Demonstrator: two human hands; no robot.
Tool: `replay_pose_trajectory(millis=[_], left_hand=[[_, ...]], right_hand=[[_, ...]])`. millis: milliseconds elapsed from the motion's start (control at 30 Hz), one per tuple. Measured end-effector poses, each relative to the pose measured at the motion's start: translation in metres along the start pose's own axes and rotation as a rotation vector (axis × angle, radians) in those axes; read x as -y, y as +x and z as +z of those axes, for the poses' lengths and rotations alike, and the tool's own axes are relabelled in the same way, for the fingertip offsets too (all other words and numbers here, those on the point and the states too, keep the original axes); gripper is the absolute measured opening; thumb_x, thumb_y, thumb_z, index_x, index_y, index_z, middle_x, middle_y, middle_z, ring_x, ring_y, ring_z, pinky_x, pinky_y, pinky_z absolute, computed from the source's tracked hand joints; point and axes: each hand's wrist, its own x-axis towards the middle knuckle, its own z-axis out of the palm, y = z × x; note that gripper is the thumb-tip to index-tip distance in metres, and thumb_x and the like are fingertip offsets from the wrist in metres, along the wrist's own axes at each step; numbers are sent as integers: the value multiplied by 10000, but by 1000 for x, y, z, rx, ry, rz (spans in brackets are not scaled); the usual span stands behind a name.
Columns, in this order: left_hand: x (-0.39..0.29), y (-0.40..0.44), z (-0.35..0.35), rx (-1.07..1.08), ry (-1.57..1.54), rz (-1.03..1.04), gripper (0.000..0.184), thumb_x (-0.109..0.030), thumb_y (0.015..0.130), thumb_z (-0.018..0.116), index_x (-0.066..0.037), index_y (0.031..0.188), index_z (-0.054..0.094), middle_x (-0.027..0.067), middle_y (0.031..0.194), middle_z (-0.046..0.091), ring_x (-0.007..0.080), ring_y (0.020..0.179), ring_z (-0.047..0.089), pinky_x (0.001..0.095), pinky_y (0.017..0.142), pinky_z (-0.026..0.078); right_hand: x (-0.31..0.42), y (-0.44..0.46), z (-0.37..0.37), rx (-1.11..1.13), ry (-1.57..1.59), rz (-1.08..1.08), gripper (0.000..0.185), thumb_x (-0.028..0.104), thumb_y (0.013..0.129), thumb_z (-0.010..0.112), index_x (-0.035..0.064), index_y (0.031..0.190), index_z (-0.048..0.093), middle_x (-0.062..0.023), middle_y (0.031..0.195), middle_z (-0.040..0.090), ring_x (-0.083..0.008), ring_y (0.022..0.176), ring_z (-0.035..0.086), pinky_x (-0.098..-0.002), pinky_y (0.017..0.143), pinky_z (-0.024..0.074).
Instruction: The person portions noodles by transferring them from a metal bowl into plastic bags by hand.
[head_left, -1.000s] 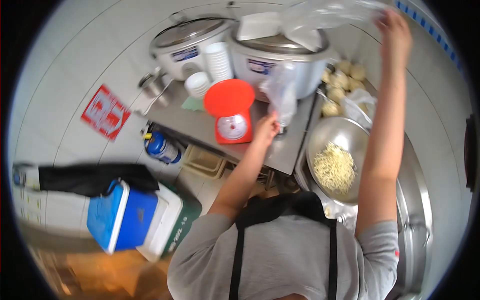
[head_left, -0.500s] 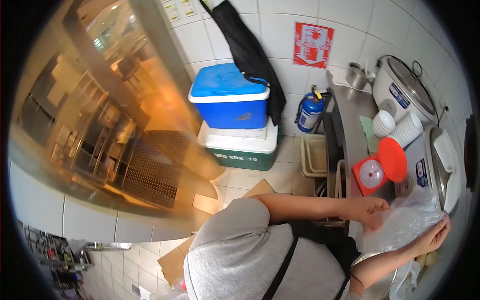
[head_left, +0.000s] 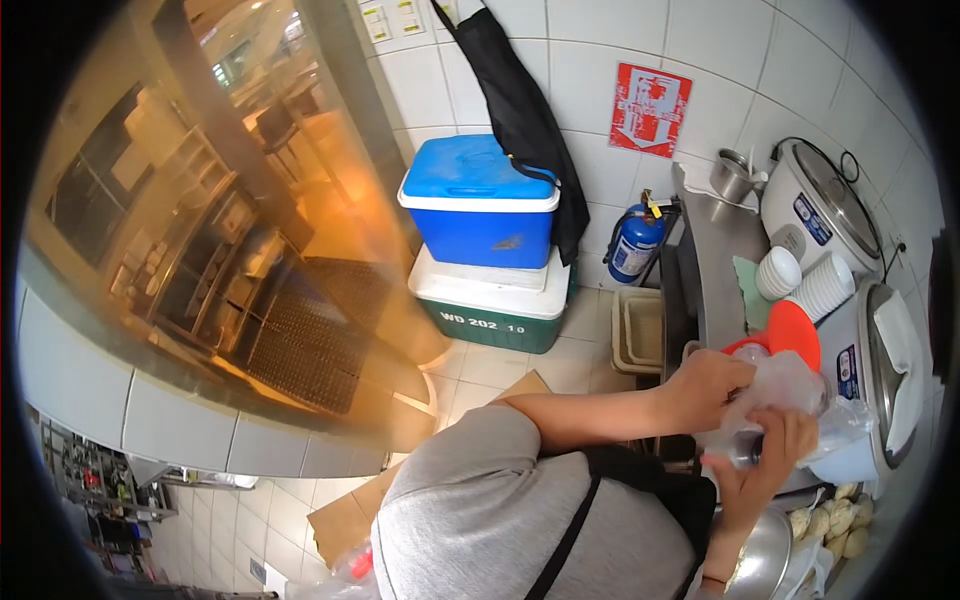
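Observation:
A crumpled clear plastic bag (head_left: 785, 385) is bunched between my hands above the counter's near part. My left hand (head_left: 708, 388) is closed on the bag's left side, fingers curled. My right hand (head_left: 768, 460) grips it from below, thumb and fingers around the film. Something round and greyish shows between the right thumb and fingers, too unclear to name. Just beyond the hands is a round red piece (head_left: 796, 336), partly covered by the bag. Clear plastic (head_left: 848, 422) also hangs to the right, near a white cooker.
White stacked cups (head_left: 822, 288), a large cooker (head_left: 815, 205) and a steel pot (head_left: 732, 178) stand along the counter. Pale round items (head_left: 840, 522) lie beside a steel bowl (head_left: 762, 555). A blue extinguisher (head_left: 636, 245) and stacked coolers (head_left: 482, 225) stand by the wall.
The bag was spread out between my hands and is now bunched. Both hands have come closer together, the right one moving up and left. The view has shifted slightly.

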Motion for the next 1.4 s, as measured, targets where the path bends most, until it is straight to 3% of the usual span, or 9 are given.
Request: replay_pose_trajectory(millis=[167,433,600,733,867,967,1067,1300,1400], left_hand=[[-13,9,6,428,-705,-403,167,-153,776,658,-46,745,534,15,514,330,70,517,304,254,447,266],[-18,38,89,101,-412,309,220,35,598,656,-41,762,530,43,813,451,142,615,458,241,551,376],[-37,14,177,603,-326,377,342,57,691,565,-131,956,670,79,912,472,169,608,504,304,541,435],[-30,-6,243,716,-377,219,367,47,737,522,-40,1091,564,142,1068,486,269,745,574,345,640,468],[-2,-49,290,709,-401,120,416,37,760,496,30,1172,445,190,1126,458,375,870,547,395,728,458],[21,-73,313,743,-358,73,439,28,767,490,36,1199,407,200,1156,443,404,919,530,420,754,452],[29,-93,320,790,-312,34,433,13,771,494,34,1195,410,199,1161,436,406,936,529,434,764,453],[24,-95,325,921,-82,69,460,-31,762,531,34,1197,397,185,1169,428,359,819,591,436,685,491],[21,-94,323,992,-57,51,471,-62,777,527,32,1216,384,197,1178,413,382,860,574,451,700,483]], right_hand=[[-52,-30,1,29,284,300,249,101,627,644,35,672,409,-83,737,447,-257,731,423,-315,758,333],[-74,-109,-82,-459,-11,640,236,0,610,560,0,837,498,-81,852,492,-195,861,482,-279,835,365],[-69,-156,-134,-482,-290,813,197,-64,599,510,-11,786,537,-53,793,540,-144,814,516,-248,771,400],[-84,-219,-140,-277,134,1238,245,163,737,701,28,898,574,-55,845,570,-130,786,531,-258,716,423],[-132,-339,-126,340,14,2073,771,636,727,583,76,1243,463,-151,1175,526,-206,1017,536,-353,769,498],[-157,-404,-63,101,-66,2292,949,750,686,494,114,1366,310,-198,1362,344,-358,1197,385,-458,915,388],[-184,-388,-18,373,-257,2165,1022,822,642,427,208,1420,178,-158,1438,236,-367,1327,195,-510,1066,177],[-130,-295,-12,1121,-141,1656,1099,473,488,824,240,1397,252,-127,1469,151,-432,1299,193,-491,1012,319],[-113,-350,-9,958,-197,1540,1104,343,454,851,252,1387,268,-135,1444,206,-445,1286,214,-492,991,345]])
